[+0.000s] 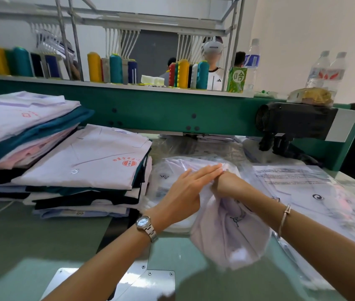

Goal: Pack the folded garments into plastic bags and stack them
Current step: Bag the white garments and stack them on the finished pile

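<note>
A pale lilac folded garment (228,233) hangs partly inside a clear plastic bag (172,170) at the table's middle. My right hand (226,183) is pushed into the bag's mouth and grips the garment's top; its fingers are hidden by fabric and plastic. My left hand (185,192), wearing a watch, lies flat with straight fingers against the bag and my right wrist. Two stacks of folded garments stand at the left: a near stack (85,170) topped by a white shirt with a red logo, and a taller far stack (20,127).
Packed bags with printed text (302,187) lie at the right. A green machine beam (150,109) with a black motor (291,122) crosses behind. Thread cones (115,68), bottles (326,70) and a green carton (236,80) stand on it. A metal plate (146,276) sits at the front edge.
</note>
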A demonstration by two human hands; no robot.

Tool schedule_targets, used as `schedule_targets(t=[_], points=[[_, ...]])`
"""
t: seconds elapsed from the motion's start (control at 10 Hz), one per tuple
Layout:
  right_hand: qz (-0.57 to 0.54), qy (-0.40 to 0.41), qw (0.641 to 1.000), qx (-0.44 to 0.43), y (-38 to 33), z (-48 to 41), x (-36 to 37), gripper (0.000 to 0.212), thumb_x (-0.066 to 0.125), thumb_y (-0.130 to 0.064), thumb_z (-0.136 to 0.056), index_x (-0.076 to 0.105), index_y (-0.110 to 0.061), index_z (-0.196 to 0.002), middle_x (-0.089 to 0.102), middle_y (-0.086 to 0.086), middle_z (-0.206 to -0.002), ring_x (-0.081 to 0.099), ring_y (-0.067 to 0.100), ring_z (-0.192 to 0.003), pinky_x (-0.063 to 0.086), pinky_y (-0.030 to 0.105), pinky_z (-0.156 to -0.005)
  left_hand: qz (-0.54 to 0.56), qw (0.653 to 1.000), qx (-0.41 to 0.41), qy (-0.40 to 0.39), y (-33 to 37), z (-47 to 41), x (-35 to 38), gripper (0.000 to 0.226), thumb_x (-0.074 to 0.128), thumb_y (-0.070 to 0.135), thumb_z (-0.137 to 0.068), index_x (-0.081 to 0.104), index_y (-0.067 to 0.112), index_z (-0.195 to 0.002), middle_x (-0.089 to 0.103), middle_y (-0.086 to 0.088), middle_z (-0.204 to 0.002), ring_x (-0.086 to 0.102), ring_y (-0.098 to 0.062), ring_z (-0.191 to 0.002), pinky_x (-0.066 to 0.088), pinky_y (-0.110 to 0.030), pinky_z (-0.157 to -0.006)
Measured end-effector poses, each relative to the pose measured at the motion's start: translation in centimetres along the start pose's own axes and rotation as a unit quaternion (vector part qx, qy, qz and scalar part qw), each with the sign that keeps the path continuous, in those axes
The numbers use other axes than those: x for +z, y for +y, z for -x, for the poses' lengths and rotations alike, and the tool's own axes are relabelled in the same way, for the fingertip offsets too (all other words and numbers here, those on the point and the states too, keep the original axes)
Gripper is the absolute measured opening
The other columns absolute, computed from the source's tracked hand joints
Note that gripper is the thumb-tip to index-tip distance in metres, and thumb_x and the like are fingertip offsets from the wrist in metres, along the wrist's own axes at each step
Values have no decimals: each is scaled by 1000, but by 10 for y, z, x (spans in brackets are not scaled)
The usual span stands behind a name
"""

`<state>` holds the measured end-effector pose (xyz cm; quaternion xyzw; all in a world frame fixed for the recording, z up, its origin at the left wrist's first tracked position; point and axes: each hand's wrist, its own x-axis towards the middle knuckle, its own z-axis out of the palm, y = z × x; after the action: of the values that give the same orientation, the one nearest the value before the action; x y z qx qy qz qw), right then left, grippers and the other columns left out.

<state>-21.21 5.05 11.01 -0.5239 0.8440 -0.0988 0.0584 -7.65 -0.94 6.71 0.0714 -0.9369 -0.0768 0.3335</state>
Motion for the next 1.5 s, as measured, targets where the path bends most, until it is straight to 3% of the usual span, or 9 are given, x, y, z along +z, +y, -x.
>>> schedule_targets(t=[0.2,0.3,0.4,0.5,0.8,0.9,1.0,1.2,1.5], points=[[-10,4,1000,12,2,-18,1,9,52,-13,-91,55,-7,-96,55,11,-105,56,27,-103,35,23,-65,-13,966,-127,224,-2,15,21,114,51,-18,-63,4,28,-157,-4,-2,-165,-6,-25,-151,6,-60,-118],[-16,-6,999,28,4,-24,4,6,55,-16,-88,51,-12,-90,52,6,-97,52,23,-87,33,25,-53,193,907,-281,247,-10,30,42,102,59,-5,-82,-6,23,-156,-9,4,-163,-4,-13,-150,11,-42,-122],[-19,-10,999,38,7,-28,3,11,59,-18,-86,56,-11,-94,54,5,-94,52,20,-83,35,26,-57,409,802,-404,160,-15,28,53,55,55,7,-94,34,15,-143,42,-12,-146,43,-25,-133,41,-42,-109],[-38,-27,997,61,11,-33,0,16,63,-23,-85,58,-13,-97,56,4,-92,53,21,-81,36,24,-56,395,814,-410,116,-12,27,64,26,50,2,-95,66,18,-82,67,-2,-81,57,-21,-83,51,-23,-70],[-113,-2,984,134,12,-58,-4,7,60,-15,-88,60,-11,-83,58,7,-83,51,19,-76,41,20,-49,472,790,-374,119,7,21,47,23,48,-4,-98,63,14,-95,66,6,-90,61,11,-75,51,-20,-76],[-135,5,982,129,6,-64,-7,19,57,-10,-89,51,-11,-72,54,6,-82,49,19,-74,39,17,-46,475,789,-378,95,2,34,50,27,49,1,-98,70,15,-106,74,9,-90,67,1,-82,52,-16,-68],[-131,1,985,115,-1,-74,-9,25,55,-9,-93,61,0,-116,58,14,-123,53,20,-100,40,24,-74,501,765,-401,61,5,36,44,37,33,1,-102,68,15,-97,74,8,-77,69,-3,-72,55,-21,-66],[-217,52,969,106,-12,-84,2,16,51,4,-80,61,-7,-86,52,11,-82,52,23,-78,43,28,-64,519,735,-430,81,3,41,37,31,35,24,-107,65,16,-104,73,5,-78,69,-8,-72,60,-30,-72],[-230,46,970,69,-28,-76,11,33,42,-5,-92,35,-20,-64,50,12,-91,50,25,-88,51,47,-95,505,697,-496,115,2,47,29,47,23,27,-104,67,8,-102,74,-16,-92,72,-25,-82,59,-32,-67]])
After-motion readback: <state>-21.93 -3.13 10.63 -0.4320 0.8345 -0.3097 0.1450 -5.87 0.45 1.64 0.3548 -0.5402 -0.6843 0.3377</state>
